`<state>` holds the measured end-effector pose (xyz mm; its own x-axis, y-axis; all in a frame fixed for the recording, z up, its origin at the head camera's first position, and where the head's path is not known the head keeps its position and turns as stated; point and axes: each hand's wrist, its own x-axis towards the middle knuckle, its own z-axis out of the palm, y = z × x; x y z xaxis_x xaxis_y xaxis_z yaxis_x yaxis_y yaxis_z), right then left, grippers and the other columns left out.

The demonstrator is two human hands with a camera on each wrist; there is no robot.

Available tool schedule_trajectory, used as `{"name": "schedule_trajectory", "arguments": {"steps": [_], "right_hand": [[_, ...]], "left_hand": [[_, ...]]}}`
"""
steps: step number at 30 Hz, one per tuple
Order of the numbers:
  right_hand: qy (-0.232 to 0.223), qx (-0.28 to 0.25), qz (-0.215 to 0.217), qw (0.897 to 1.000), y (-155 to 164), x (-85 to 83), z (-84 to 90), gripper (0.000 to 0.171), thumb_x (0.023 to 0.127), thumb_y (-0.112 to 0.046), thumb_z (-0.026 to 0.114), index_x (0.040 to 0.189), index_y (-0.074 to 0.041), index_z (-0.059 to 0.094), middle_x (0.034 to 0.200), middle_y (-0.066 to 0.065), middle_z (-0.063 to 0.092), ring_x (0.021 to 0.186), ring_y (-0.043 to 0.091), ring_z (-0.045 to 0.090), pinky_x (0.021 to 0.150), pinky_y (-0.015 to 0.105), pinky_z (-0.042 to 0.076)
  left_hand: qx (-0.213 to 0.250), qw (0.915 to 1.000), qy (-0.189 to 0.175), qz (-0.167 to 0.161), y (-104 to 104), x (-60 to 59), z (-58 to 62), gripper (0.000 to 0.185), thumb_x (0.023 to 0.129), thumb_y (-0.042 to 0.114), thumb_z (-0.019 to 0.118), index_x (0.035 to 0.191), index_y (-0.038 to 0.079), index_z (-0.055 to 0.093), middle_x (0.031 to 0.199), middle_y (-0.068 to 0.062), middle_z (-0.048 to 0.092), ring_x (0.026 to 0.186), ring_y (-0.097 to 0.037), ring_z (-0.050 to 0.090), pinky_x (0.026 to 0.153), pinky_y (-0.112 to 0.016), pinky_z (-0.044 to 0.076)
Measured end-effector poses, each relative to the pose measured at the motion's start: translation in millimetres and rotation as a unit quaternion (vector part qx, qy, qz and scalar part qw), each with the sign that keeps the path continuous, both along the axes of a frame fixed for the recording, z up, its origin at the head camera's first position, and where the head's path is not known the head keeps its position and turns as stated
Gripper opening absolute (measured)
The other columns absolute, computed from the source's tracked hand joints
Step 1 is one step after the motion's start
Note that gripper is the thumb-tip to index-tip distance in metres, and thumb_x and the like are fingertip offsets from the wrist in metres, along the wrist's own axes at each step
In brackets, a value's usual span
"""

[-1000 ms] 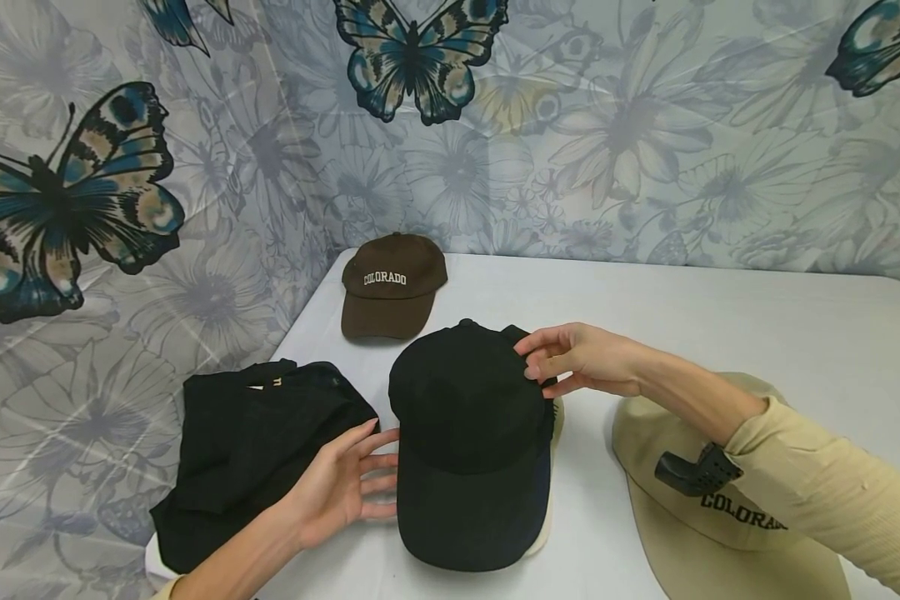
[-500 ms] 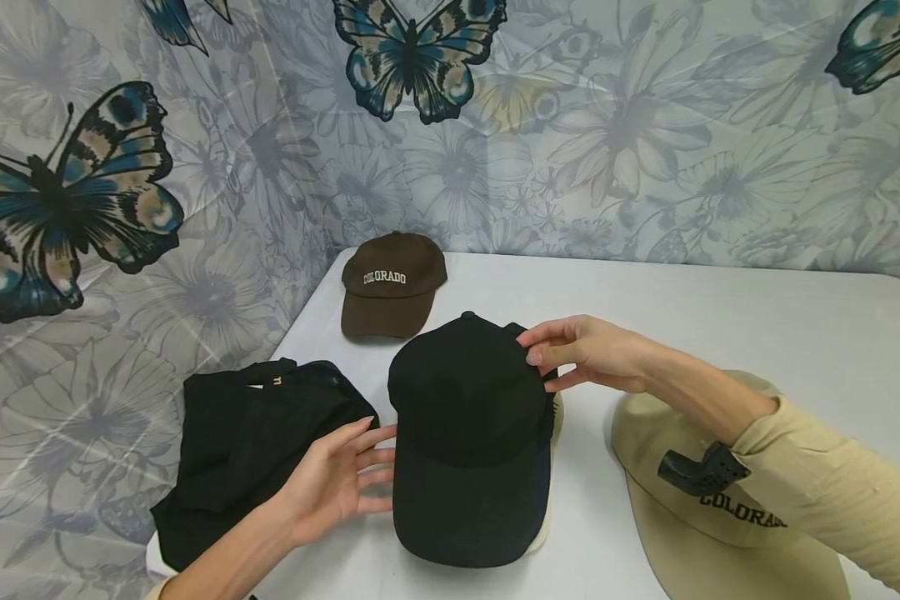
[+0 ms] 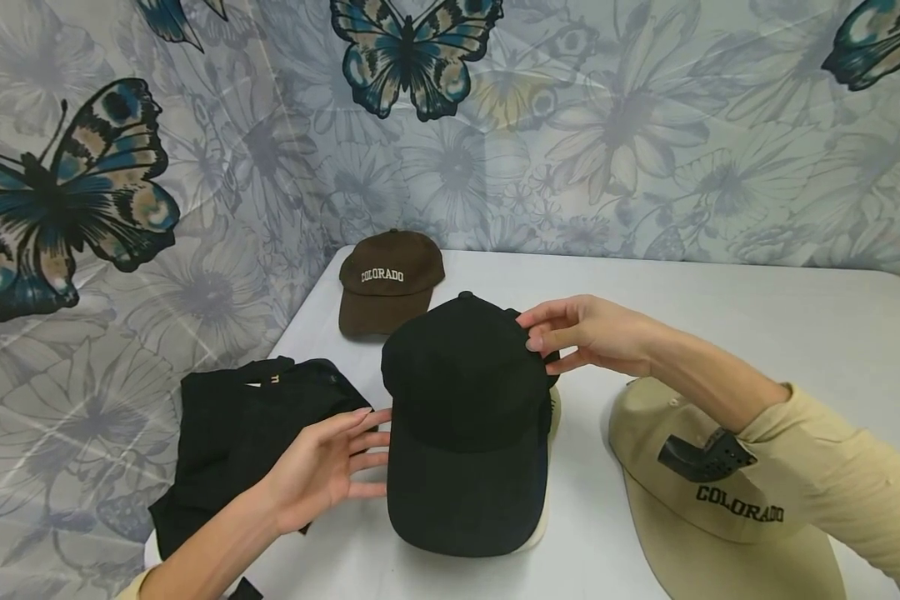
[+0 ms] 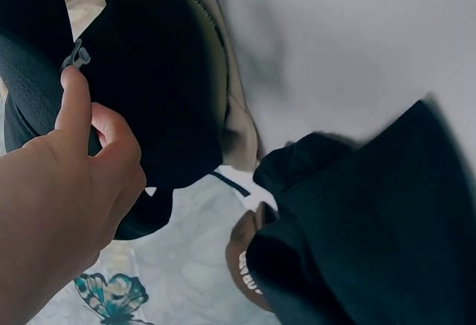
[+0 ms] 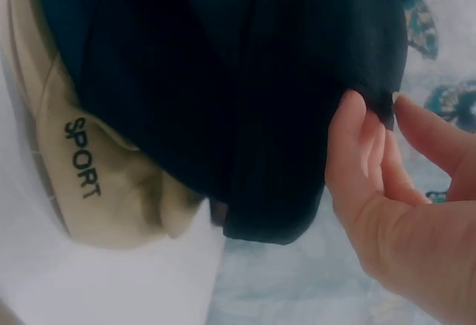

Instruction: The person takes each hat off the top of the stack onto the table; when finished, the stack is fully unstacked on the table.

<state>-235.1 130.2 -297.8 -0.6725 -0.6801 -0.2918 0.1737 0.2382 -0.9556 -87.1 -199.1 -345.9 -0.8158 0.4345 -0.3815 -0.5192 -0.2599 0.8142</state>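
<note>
White tabletop (image 3: 720,317): right hand (image 3: 592,335) pinched black fabric baseball cap (image 3: 465,417) at 2 o'clock; left hand (image 3: 322,467) open, fingers at brim; cap could slip off beige SPORT cap (image 5: 111,184) beneath.

The far right of the table (image 3: 757,317) is bare, so a hand can pass there freely. A strip of open surface runs between the black cap (image 3: 465,417) and the tan cap (image 3: 720,517). The left side is crowded: a black heap (image 3: 247,442) lies just beside the black cap, with the left hand (image 3: 322,467) in the narrow gap between them. A brown cap (image 3: 390,279) blocks the far left corner, near the curtain (image 3: 195,250).
</note>
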Motion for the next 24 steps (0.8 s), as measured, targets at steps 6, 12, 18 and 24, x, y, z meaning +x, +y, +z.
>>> {"name": "schedule_trajectory", "arguments": {"steps": [6, 12, 18, 24], "right_hand": [[0.009, 0.000, -0.004, 1.000, 1.6, -0.6, 8.2, 0.043, 0.089, -0.004, 0.064, 0.128, 0.006, 0.047, 0.098, 0.006, 0.058, 0.094, 0.017, 0.058, 0.088, 0.042, 0.049], [0.021, -0.001, -0.007, 1.000, 4.3, -2.4, 16.0, 0.042, 0.090, -0.004, 0.063, 0.128, 0.006, 0.047, 0.099, 0.007, 0.058, 0.093, 0.017, 0.060, 0.088, 0.042, 0.049], [0.030, -0.004, -0.018, 0.999, 8.3, -6.7, 25.6, 0.038, 0.090, -0.002, 0.062, 0.125, 0.005, 0.048, 0.096, 0.005, 0.059, 0.090, 0.016, 0.060, 0.087, 0.042, 0.049], [0.041, -0.007, -0.028, 0.999, 12.4, -12.0, 36.4, 0.036, 0.091, -0.001, 0.062, 0.123, 0.004, 0.048, 0.095, 0.005, 0.059, 0.091, 0.017, 0.060, 0.089, 0.043, 0.049]], "left_hand": [[0.003, 0.9999, 0.012, -0.007, 0.3, -2.6, 6.6, 0.062, 0.102, 0.033, 0.036, 0.149, -0.001, 0.015, 0.140, -0.018, 0.038, 0.124, -0.029, 0.043, 0.100, -0.049, 0.039], [-0.001, 0.9995, 0.030, -0.005, 1.2, -6.0, 12.7, 0.061, 0.103, 0.031, 0.035, 0.150, -0.002, 0.014, 0.141, -0.018, 0.037, 0.125, -0.029, 0.042, 0.098, -0.048, 0.041], [-0.020, 0.9987, 0.045, -0.012, 5.5, -14.8, 21.7, 0.059, 0.102, 0.030, 0.036, 0.149, -0.001, 0.016, 0.144, -0.019, 0.033, 0.126, -0.030, 0.041, 0.098, -0.048, 0.041], [-0.045, 0.9965, 0.070, -0.013, 9.4, -24.7, 32.3, 0.058, 0.102, 0.030, 0.037, 0.149, 0.000, 0.020, 0.144, -0.020, 0.033, 0.124, -0.030, 0.043, 0.098, -0.048, 0.042]]}}
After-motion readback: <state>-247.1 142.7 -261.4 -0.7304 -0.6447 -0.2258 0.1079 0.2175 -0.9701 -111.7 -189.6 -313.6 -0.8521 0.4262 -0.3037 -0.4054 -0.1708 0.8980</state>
